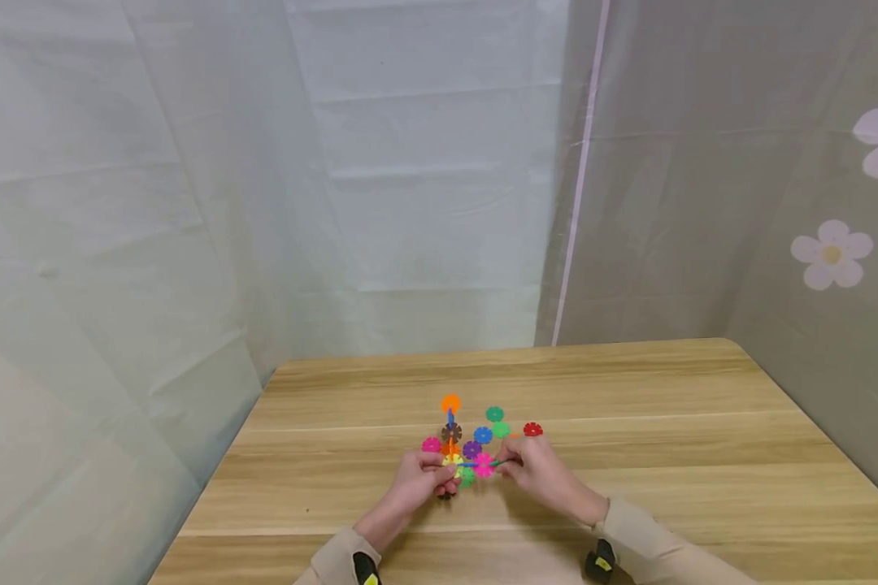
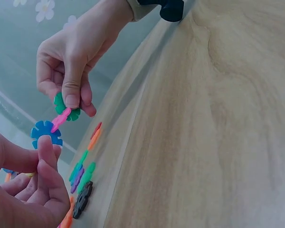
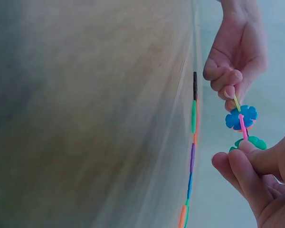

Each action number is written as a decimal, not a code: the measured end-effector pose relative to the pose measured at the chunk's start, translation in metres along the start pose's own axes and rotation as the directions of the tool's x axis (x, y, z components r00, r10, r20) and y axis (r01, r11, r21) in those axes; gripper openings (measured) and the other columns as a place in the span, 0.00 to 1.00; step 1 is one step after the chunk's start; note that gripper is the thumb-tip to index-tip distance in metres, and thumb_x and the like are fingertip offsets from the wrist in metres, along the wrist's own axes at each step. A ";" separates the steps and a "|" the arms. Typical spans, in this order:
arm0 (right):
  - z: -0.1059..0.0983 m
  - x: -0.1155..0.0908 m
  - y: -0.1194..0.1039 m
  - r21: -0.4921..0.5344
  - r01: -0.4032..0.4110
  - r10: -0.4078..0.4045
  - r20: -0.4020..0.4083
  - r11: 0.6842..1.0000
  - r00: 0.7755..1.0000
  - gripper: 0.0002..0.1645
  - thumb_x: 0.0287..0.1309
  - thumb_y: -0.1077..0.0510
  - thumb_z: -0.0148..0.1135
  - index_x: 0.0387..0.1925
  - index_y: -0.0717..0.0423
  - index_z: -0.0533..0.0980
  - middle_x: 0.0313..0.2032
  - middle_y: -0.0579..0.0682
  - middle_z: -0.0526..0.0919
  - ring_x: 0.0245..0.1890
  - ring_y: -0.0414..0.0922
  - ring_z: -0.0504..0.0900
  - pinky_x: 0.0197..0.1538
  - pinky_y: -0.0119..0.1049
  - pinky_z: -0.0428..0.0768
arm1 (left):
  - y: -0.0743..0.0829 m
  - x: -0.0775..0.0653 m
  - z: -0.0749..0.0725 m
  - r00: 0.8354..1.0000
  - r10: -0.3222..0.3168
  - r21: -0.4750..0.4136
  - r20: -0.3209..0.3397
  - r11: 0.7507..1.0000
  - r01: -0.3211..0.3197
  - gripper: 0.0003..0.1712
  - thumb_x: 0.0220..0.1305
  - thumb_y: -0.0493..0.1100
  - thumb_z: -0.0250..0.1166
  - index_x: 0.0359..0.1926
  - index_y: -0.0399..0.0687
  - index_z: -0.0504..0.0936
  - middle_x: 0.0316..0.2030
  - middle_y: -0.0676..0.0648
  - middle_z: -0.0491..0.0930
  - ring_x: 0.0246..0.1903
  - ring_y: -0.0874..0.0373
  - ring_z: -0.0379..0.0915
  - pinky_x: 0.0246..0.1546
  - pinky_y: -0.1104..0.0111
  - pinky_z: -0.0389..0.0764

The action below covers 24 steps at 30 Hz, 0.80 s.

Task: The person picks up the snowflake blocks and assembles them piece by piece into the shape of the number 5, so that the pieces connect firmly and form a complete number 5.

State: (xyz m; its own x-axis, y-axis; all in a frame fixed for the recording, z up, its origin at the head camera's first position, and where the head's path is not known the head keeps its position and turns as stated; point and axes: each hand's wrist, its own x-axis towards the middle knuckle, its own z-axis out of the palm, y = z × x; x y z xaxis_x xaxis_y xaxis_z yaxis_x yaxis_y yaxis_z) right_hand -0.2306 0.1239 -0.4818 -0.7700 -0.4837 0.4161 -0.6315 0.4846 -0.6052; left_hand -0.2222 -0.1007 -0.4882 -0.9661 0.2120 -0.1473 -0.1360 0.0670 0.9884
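Slotted plastic flower discs are joined into a chain between the two hands. My left hand [image 1: 419, 479] pinches a yellow disc [image 1: 452, 463] between thumb and fingers. From it, a blue disc [image 2: 43, 131] leads to a pink disc [image 1: 484, 465], and that one meets a green disc [image 3: 257, 142]. My right hand [image 1: 545, 475] pinches the green disc by its far side. Beyond the yellow disc, more pieces line up away from me: a brown disc [image 1: 451, 433], a blue one seen edge-on, and an orange disc [image 1: 450, 404] at the end. The chain is above the table.
Several loose discs lie on the wooden table [image 1: 673, 406]: red [image 1: 532, 429], dark green [image 1: 494, 413], light green [image 1: 501, 429], blue [image 1: 483, 435], purple [image 1: 471, 449], pink [image 1: 432, 444]. A black disc [image 2: 82, 200] lies near the left hand. Pale curtains [image 1: 424, 179] hang behind the table.
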 end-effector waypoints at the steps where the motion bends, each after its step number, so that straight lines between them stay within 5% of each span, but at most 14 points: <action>1: 0.000 0.000 0.001 0.007 0.000 0.000 0.000 1.000 1.000 0.09 0.48 0.75 0.66 0.25 0.60 0.81 0.26 0.52 0.86 0.26 0.34 0.83 0.29 0.19 0.78 | 0.000 0.000 0.000 1.000 0.003 0.002 0.001 1.000 -0.003 0.09 0.62 0.29 0.61 0.40 0.24 0.76 0.22 0.48 0.85 0.19 0.67 0.77 0.23 0.79 0.75; 7: -0.002 0.001 0.003 0.061 -0.036 0.034 0.036 0.997 0.999 0.07 0.50 0.74 0.66 0.25 0.60 0.81 0.26 0.53 0.86 0.27 0.35 0.84 0.30 0.20 0.79 | -0.001 -0.002 0.002 1.000 0.017 0.018 0.017 1.000 -0.017 0.08 0.62 0.29 0.61 0.38 0.22 0.77 0.23 0.44 0.85 0.19 0.67 0.77 0.22 0.79 0.75; 15: -0.011 0.006 0.003 0.181 -0.141 0.123 0.106 0.973 0.987 0.05 0.53 0.72 0.65 0.29 0.61 0.81 0.29 0.53 0.87 0.30 0.37 0.85 0.34 0.24 0.82 | 0.005 0.003 0.002 0.999 0.029 -0.012 0.022 1.000 -0.028 0.07 0.65 0.34 0.60 0.37 0.30 0.77 0.23 0.51 0.83 0.21 0.66 0.76 0.25 0.77 0.76; 19: -0.012 0.007 0.002 0.193 -0.145 0.122 0.127 0.970 0.984 0.06 0.55 0.72 0.63 0.32 0.61 0.80 0.31 0.55 0.87 0.31 0.36 0.86 0.34 0.24 0.82 | 0.009 0.003 0.000 1.000 0.018 -0.018 0.016 1.000 -0.018 0.06 0.67 0.37 0.57 0.35 0.36 0.75 0.24 0.52 0.81 0.24 0.65 0.77 0.28 0.76 0.76; 24: -0.011 0.008 -0.002 0.236 -0.119 0.099 0.094 0.964 0.991 0.05 0.56 0.75 0.59 0.33 0.66 0.78 0.32 0.61 0.86 0.30 0.42 0.86 0.34 0.25 0.82 | 0.010 0.002 0.001 1.000 0.003 -0.018 0.029 1.000 -0.003 0.14 0.69 0.41 0.57 0.42 0.29 0.77 0.26 0.52 0.81 0.25 0.65 0.77 0.29 0.75 0.78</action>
State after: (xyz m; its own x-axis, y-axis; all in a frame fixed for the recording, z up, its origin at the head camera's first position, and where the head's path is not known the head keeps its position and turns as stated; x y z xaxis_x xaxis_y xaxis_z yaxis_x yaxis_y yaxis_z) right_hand -0.2368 0.1275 -0.4699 -0.8165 -0.5000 0.2886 -0.4963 0.3525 -0.7933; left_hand -0.2253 -0.0989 -0.4785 -0.9597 0.2407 -0.1449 -0.1372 0.0485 0.9894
